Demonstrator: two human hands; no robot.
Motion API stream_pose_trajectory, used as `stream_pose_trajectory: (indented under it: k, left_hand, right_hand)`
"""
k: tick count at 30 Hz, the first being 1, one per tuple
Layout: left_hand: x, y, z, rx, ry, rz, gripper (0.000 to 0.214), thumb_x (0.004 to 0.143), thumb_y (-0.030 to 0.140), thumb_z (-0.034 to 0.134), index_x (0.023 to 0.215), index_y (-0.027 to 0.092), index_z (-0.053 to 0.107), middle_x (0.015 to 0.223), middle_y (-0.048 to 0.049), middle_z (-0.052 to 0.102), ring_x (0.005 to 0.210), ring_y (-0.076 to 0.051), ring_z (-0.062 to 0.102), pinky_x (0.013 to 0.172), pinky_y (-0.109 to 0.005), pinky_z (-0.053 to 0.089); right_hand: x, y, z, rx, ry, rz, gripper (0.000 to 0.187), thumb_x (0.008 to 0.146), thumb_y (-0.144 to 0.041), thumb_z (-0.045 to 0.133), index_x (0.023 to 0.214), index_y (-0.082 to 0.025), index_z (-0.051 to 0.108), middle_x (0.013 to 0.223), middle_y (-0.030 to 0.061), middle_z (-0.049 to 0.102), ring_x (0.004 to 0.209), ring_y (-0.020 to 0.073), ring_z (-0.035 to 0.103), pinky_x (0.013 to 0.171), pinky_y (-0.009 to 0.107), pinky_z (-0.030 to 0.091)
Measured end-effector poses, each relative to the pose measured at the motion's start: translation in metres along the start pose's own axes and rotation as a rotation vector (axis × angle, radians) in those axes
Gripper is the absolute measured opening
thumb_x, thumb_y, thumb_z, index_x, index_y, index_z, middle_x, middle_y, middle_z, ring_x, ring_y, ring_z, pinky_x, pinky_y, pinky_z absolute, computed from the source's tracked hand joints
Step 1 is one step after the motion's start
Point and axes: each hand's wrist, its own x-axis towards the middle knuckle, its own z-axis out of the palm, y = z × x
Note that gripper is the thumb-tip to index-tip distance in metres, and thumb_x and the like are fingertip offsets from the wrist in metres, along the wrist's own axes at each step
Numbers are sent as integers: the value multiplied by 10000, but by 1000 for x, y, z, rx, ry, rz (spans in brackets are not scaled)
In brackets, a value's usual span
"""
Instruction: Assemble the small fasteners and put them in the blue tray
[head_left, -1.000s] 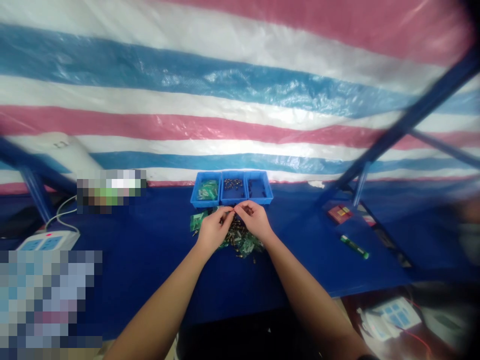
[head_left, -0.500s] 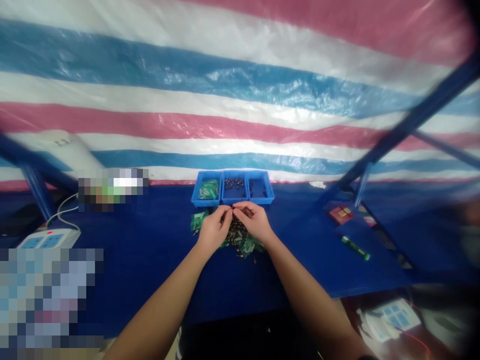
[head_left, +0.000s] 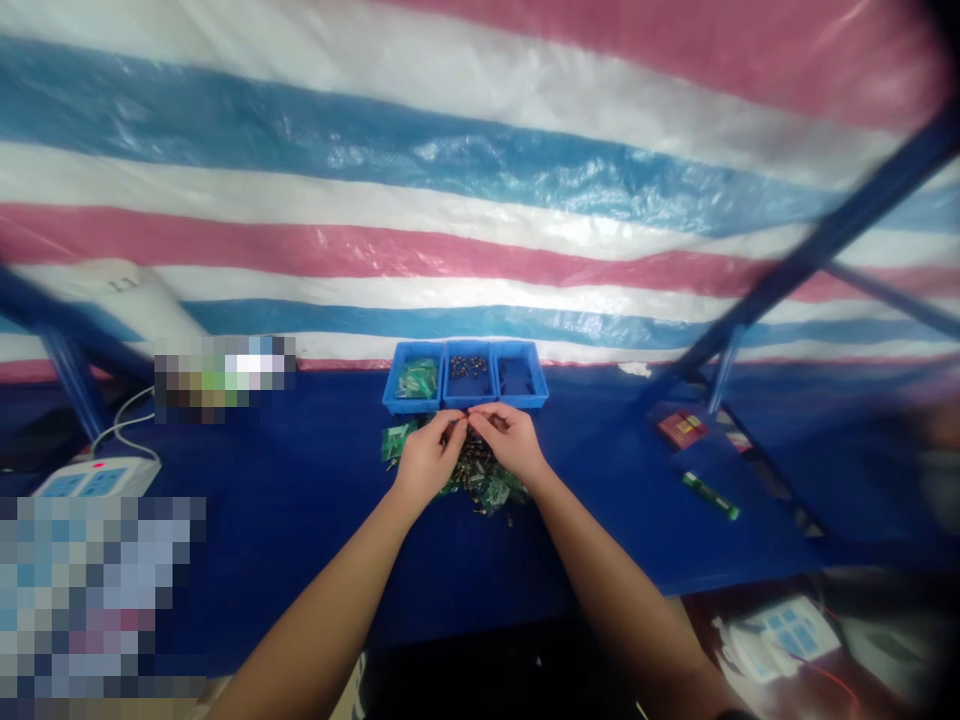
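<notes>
My left hand (head_left: 429,458) and my right hand (head_left: 511,440) meet at the fingertips, both pinched closed. Whatever they hold between them is too small to make out. Beneath them lies a pile of small dark and brassy metal parts (head_left: 480,462), mixed with clear-green plastic packets (head_left: 499,492). Left of my left hand sits a green packet (head_left: 396,440). Just beyond my fingers stand three joined blue bins: the left bin (head_left: 390,392) contains green packets, the middle bin (head_left: 471,400) small metal pieces, the right bin (head_left: 541,385) a few small dark pieces.
A green tube (head_left: 709,496) and a dark red box (head_left: 682,429) lie on the blue table (head_left: 300,540) to the right. A white power strip (head_left: 105,478) with a cable is at the left. Blue metal posts (head_left: 750,300) flank the table; a striped sheet (head_left: 480,240) hangs behind.
My fingertips have shifted very slightly while staying together above the pile. Otherwise the table looks the same.
</notes>
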Motion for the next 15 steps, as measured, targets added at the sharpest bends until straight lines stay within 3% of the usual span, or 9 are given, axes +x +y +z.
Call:
stream_pose_trajectory:
  k: [11,15]
  left_hand:
    - [-1,0,0,19,-40,-57,251,966,397,439,988,223,617,726,16,675,609,-136,629,600,-234,440]
    - [-1,1,0,-7,-27,-63,249,958,403,465,1062,233,616,750,21,684,639,-131,640,629,-229,456]
  right_hand:
    - [-3,-1,1,25,-62,-18,299,781,-390,704,1014,-204,732,899,48,739,822,178,694,799,326,567]
    - [-1,-1,0,-9,-30,-38,252,799,-377,692,980,-211,745,952,57,747,849,188,697,815,333,563]
